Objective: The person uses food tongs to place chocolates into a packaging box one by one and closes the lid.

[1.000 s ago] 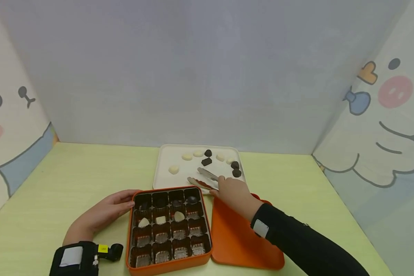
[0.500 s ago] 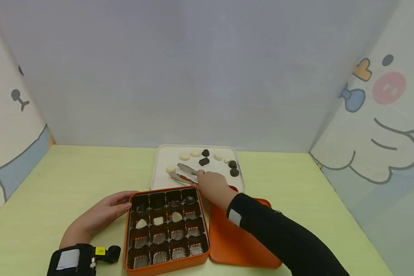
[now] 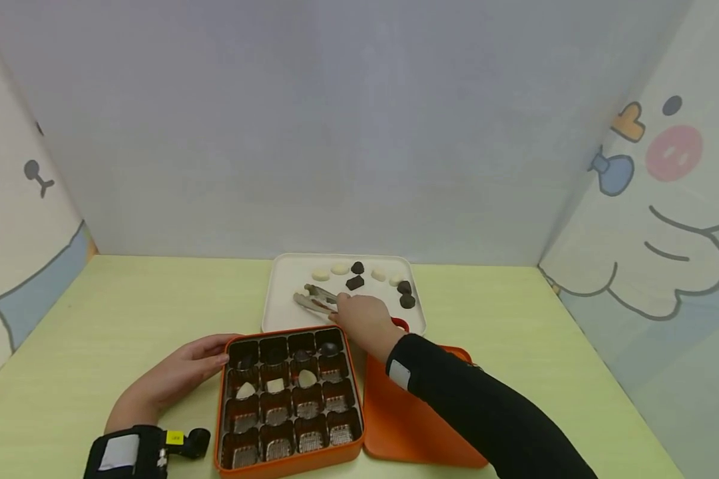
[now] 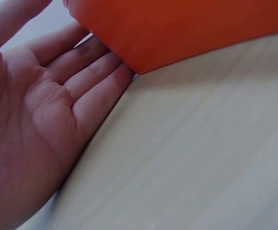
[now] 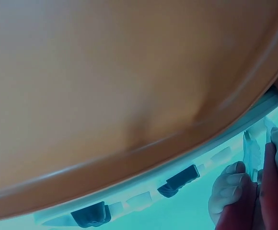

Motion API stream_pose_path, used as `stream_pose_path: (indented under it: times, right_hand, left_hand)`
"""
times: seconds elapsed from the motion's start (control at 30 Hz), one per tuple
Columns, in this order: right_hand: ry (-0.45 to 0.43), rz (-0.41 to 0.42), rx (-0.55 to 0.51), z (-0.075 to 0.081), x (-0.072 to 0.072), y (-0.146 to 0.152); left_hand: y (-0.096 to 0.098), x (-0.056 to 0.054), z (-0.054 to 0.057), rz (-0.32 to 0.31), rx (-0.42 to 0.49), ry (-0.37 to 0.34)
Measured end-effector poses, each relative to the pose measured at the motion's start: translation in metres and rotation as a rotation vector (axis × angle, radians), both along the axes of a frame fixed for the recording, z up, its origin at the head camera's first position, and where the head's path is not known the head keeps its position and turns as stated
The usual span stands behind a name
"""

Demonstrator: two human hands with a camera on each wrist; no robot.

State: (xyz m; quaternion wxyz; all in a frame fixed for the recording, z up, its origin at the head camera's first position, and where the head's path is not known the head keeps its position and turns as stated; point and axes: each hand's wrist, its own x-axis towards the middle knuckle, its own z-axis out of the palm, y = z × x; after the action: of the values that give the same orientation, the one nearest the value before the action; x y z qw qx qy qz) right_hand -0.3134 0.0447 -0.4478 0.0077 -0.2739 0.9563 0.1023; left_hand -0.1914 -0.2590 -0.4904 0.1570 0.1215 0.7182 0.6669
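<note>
My right hand grips a pair of tongs with red handles. The tongs' tips reach over a white tray, at a white chocolate that they partly hide; whether they pinch it I cannot tell. My left hand rests against the far left corner of an orange box, fingers nearly straight along its wall in the left wrist view. Dark chocolates fill the box's far row of compartments. In the second row are three white chocolates.
Several more white chocolates and dark chocolates lie on the tray behind the box. An orange lid lies right of the box, under my right forearm. A grey wall stands behind the table.
My right hand has moved left with the tongs, from the tray's middle to the white chocolate at its left. The tongs' tips have drawn closer together. My left hand stays on the box.
</note>
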Motion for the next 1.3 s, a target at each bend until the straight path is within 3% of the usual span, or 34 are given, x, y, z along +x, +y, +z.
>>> stream_pose_path:
  times: [0.43, 0.9, 1.13, 1.3]
  right_hand:
    - [-0.029, -0.075, -0.055, -0.006, 0.016, 0.048]
    - [-0.018, -0.066, -0.034, 0.003, 0.032, 0.097]
    - [-0.075, -0.114, -0.111, 0.007, 0.037, 0.112]
    - [-0.007, -0.021, -0.188, 0.02, 0.046, 0.119]
  left_hand:
    - [-0.001, 0.001, -0.002, -0.006, 0.007, 0.01]
    - [-0.001, 0.001, -0.004, 0.01, 0.014, -0.004]
    - [0.001, 0.002, -0.003, -0.008, 0.0, 0.001]
    - [0.001, 0.002, -0.001, 0.008, -0.016, 0.019]
